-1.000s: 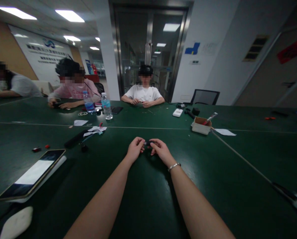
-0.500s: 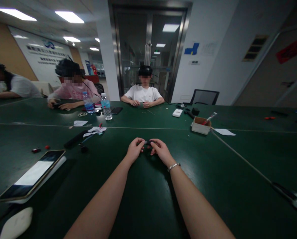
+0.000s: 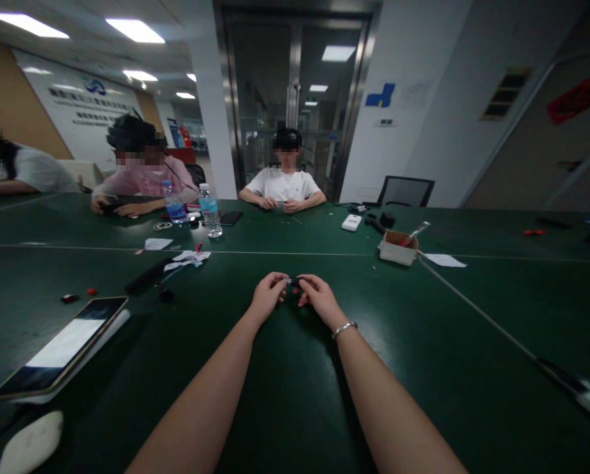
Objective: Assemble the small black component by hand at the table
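Observation:
Above the green table, my hands meet over a small black piece with a silvery end. My left hand pinches it at the silvery left end between thumb and fingertips. On the other side, my right hand, with a silver bracelet at the wrist, grips the dark part. My fingers cover much of the piece, and it is too small for me to tell its exact kind.
At left are a tilted phone, a white mouse-shaped object and paper scraps. Water bottles stand farther back. A small open box lies right of centre. A person sits opposite; two others sit at left.
The view has shifted very slightly. Both hands keep their pinch on the small black piece, in nearly the same place, and a little more of its silvery end seems to show.

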Demonstrator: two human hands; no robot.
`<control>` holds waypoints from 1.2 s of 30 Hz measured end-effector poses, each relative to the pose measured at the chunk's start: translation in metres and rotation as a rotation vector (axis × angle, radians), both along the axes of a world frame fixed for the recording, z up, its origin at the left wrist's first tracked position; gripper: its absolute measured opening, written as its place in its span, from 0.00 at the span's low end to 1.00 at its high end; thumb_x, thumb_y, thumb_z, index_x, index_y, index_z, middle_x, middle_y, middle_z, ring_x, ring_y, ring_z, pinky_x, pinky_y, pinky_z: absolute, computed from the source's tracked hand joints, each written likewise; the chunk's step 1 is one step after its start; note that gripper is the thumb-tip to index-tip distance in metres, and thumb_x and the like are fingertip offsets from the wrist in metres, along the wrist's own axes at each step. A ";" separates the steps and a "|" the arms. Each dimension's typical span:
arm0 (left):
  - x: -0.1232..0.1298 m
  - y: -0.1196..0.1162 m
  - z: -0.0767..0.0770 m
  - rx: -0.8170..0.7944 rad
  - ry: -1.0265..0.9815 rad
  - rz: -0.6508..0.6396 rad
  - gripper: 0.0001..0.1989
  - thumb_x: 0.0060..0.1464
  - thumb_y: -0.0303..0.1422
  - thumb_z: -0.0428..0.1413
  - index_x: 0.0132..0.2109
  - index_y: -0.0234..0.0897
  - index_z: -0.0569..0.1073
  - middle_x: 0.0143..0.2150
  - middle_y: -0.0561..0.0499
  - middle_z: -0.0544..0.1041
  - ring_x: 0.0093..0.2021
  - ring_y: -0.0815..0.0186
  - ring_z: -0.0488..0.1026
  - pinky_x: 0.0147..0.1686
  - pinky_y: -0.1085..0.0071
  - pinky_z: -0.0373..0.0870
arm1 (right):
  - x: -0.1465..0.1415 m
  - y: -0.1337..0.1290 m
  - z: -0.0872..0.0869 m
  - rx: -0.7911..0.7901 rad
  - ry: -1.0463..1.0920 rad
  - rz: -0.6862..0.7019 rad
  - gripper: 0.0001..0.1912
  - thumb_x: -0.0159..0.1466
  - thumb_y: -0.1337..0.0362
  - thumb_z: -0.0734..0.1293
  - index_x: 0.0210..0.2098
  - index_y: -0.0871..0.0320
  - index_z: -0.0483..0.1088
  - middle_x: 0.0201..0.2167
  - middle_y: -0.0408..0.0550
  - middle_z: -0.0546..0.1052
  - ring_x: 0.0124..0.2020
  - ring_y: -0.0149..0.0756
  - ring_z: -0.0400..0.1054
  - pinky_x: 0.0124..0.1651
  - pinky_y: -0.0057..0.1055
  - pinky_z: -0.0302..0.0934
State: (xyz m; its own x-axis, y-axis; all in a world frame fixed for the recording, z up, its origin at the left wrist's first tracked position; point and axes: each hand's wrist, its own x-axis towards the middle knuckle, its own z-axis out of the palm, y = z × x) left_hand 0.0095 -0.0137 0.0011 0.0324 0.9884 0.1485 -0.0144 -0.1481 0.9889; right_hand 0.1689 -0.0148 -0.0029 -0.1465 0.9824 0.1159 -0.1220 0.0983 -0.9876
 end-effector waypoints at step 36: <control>0.002 0.000 -0.003 0.033 0.034 0.024 0.11 0.49 0.34 0.57 0.40 0.34 0.70 0.37 0.49 0.72 0.25 0.75 0.70 0.20 0.80 0.65 | 0.000 0.001 -0.003 0.014 -0.014 -0.009 0.18 0.56 0.56 0.68 0.42 0.60 0.67 0.24 0.43 0.75 0.17 0.26 0.68 0.24 0.25 0.65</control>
State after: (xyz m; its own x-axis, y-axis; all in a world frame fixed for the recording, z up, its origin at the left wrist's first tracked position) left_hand 0.0113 -0.0136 -0.0019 0.0142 0.9836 0.1800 0.0226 -0.1803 0.9834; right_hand 0.1691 -0.0140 -0.0060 -0.1391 0.9820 0.1277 -0.1074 0.1132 -0.9878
